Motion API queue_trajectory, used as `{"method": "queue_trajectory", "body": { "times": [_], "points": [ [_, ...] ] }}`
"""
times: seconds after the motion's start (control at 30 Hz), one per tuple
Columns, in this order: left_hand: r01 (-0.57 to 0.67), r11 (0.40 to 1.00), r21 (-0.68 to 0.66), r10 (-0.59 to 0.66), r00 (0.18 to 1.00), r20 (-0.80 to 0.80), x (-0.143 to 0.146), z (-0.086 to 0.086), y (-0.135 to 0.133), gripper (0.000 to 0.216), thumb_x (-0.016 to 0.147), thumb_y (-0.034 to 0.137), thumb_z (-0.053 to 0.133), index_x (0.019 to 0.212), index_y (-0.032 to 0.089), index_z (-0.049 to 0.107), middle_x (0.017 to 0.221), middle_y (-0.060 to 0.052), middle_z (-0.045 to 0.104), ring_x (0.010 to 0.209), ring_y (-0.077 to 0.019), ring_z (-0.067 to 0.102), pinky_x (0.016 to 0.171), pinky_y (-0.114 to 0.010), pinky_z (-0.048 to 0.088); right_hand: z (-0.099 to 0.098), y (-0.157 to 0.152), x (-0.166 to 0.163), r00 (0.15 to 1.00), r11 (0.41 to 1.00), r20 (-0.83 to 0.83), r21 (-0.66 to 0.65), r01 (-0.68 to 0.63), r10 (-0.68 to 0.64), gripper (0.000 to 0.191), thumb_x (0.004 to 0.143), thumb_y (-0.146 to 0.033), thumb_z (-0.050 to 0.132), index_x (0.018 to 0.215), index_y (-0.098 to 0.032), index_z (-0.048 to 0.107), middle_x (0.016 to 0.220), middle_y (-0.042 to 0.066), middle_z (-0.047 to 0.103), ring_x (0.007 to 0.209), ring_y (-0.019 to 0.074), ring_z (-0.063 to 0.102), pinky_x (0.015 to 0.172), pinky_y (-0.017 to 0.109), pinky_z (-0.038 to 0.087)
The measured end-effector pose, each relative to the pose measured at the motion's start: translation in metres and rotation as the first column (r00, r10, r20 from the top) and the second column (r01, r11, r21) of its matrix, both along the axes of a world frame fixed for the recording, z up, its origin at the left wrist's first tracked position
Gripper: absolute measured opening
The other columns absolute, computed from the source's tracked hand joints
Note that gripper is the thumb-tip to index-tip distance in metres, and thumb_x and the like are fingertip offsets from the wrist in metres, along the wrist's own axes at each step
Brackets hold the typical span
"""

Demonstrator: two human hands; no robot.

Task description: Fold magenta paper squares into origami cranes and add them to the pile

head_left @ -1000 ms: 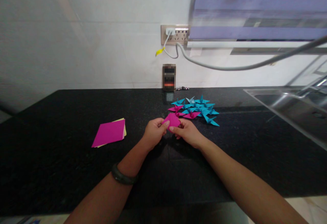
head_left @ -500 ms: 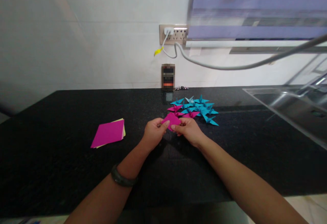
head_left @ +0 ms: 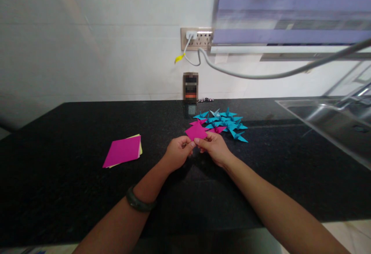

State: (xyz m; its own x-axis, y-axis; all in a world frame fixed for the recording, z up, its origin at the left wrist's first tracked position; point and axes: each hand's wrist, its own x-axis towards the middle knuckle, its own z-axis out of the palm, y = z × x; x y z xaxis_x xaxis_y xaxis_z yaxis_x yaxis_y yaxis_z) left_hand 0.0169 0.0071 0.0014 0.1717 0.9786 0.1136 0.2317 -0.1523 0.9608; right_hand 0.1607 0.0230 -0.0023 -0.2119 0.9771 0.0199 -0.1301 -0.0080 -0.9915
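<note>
A folded pink origami paper [head_left: 196,131], diamond-shaped, is held up over the dark counter between both hands. My left hand [head_left: 180,149] pinches its near corner, thumb on top. My right hand [head_left: 213,147] grips the near right edge, its thumb beside the left one; the other fingertips are partly hidden under the paper. Just behind lie folded paper cranes: several blue ones [head_left: 227,121] in a cluster, a pale one [head_left: 215,113], and pink ones [head_left: 217,129], partly covered by the held paper.
On the left lies a stack of square paper [head_left: 123,151], pink on top with yellow edges showing. A phone-like object [head_left: 191,88], blurred out, leans on the wall beside a bead string [head_left: 206,100]. A grey cable [head_left: 249,76] hangs from the socket [head_left: 199,39]. At right is a metal sink [head_left: 333,121].
The folded pink paper has shifted slightly away and to the right in the fingers. My left thumb and fingers have slid down from its left side to the near corner.
</note>
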Motion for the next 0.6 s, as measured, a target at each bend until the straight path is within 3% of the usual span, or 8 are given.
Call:
{"method": "queue_trajectory", "body": {
  "times": [0.2,0.43,0.6],
  "points": [
    [0.001,0.999,0.040,0.000,1.000,-0.012,0.000,0.002,-0.002,0.024,0.072,0.036,0.053,0.059,0.016,0.048,0.048,0.005,0.045,0.045,-0.0073,0.040,0.046,-0.020,0.030,0.005,0.001,0.002,0.999,0.999,0.016,-0.005,0.038,-0.038,0.030,0.054,-0.040,0.074,0.058,-0.015,0.057,0.051,-0.003,0.054,0.043,0.0061,0.043,0.042,0.020,0.035],
    [0.007,1.000,0.011,-0.006,0.999,-0.041,-0.001,0.001,-0.002,0.025,0.073,0.037,0.051,0.059,0.017,0.045,0.048,0.006,0.042,0.045,-0.0074,0.037,0.045,-0.021,0.028,0.013,0.016,0.021,0.950,0.963,-0.158,-0.042,0.265,-0.268,0.035,0.056,-0.042,0.072,0.054,-0.017,0.049,0.046,-0.005,0.047,0.041,0.0052,0.040,0.041,0.019,0.035],
    [0.076,0.997,0.032,-0.071,0.990,-0.121,0.002,0.002,-0.004,0.022,0.074,0.035,0.050,0.061,0.017,0.048,0.052,0.004,0.045,0.048,-0.0087,0.041,0.048,-0.022,0.031,0.009,0.008,0.011,0.999,0.998,-0.048,-0.062,0.012,-0.015,0.033,0.058,-0.041,0.072,0.072,-0.015,0.057,0.062,-0.002,0.056,0.047,0.0056,0.046,0.040,0.017,0.038]
  ]
}}
